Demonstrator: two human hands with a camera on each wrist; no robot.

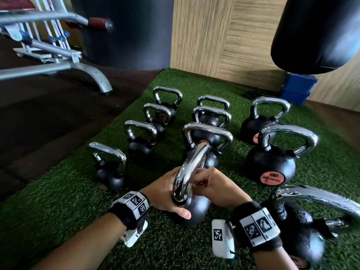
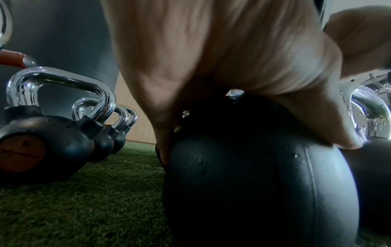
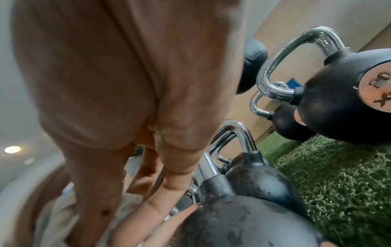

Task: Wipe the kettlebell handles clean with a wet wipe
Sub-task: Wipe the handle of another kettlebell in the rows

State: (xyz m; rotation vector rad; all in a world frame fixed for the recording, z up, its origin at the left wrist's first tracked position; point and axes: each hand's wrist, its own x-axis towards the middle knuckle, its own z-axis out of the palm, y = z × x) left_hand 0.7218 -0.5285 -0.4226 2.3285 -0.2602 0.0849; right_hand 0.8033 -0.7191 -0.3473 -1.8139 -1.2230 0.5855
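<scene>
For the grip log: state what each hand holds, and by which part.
Both hold one kettlebell: left hand grips the top of its black ball, thumb across the front; right hand curls round its chrome handle, low down.

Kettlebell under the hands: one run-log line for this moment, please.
step: handle wipe | left grip: holds kettlebell ball | right grip: curled round chrome handle base | wipe: not clearly visible | floor: green turf

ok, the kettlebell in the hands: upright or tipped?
Upright, it seems: the kettlebell sits on the turf, chrome handle rising above it, edge-on to the head camera. Slight lean: cannot tell.
</scene>
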